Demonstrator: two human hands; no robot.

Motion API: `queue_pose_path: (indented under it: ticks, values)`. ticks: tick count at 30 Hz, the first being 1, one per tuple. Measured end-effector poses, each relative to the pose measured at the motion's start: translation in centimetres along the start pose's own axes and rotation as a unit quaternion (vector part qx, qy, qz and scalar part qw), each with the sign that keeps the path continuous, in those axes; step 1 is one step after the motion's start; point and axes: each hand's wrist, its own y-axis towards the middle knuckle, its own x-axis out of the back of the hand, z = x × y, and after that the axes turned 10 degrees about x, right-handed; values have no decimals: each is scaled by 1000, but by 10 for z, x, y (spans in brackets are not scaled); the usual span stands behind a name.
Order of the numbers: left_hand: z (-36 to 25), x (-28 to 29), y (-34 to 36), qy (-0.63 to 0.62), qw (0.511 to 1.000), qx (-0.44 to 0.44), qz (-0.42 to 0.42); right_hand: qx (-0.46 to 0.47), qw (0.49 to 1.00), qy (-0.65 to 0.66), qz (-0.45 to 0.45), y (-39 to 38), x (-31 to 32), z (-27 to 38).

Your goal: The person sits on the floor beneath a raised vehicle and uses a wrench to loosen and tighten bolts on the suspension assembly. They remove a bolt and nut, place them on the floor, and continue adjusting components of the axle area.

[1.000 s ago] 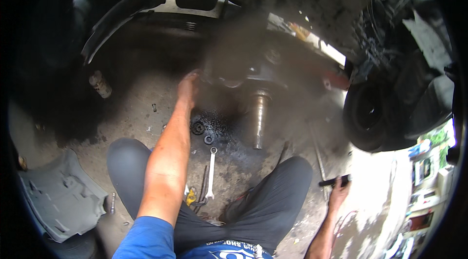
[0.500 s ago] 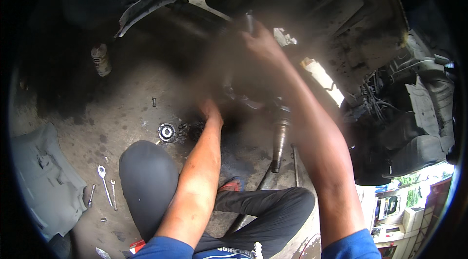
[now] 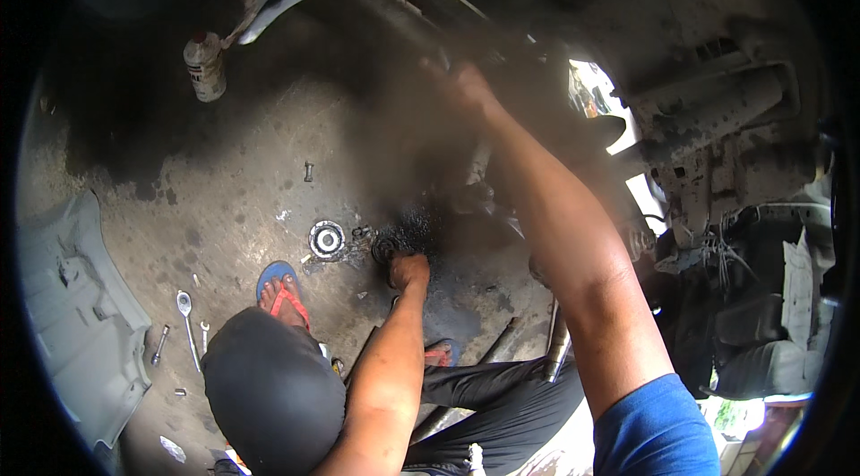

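My left hand is closed low over the floor, fingers curled in beside a dark greasy ring. What it grips is hidden under the fingers. Left of it lies a pale, round bearing-like ring with a greasy rim, and small dark parts sit between the two. My right hand reaches up and forward under the vehicle, close to a long grey tube. A dark smear over the picture blurs its fingers, so their grip does not show. Below that arm, a metal shaft part shows dimly.
A bolt and a white bottle stand ahead on the left. A ratchet, a wrench and a grey panel lie at left. The vehicle's underside hangs at right. Metal bars lie by my leg.
My left hand has come nearer and slightly right, out of the blur to the greasy ring. The right hand has lowered a little. The view has shifted, showing my sandalled foot.
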Motion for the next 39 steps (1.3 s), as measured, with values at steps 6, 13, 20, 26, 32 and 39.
queue_pose_path:
  ticks: [6, 13, 20, 26, 32, 39]
  values:
    - [-8, -20, -19, -104, 990, -98, 0, 48, 998, -2, -37, -23, -14, 5]
    - [-1, -26, -34, -86, 994, -57, 33, -106, 986, 115, -53, -9, 12, -8]
    - [5, -32, -30, -68, 995, -51, 60, -40, 998, 22, -30, -10, -4, -21]
    - [-10, -24, -40, -113, 991, -33, 57, -107, 991, -64, -56, -31, 8, -1]
    - [-4, -23, -47, -64, 996, -41, 49, -80, 989, 97, -79, -31, 10, 8]
    - [-2, -19, -29, -64, 995, -56, 59, -14, 992, -14, -121, -35, 7, 17]
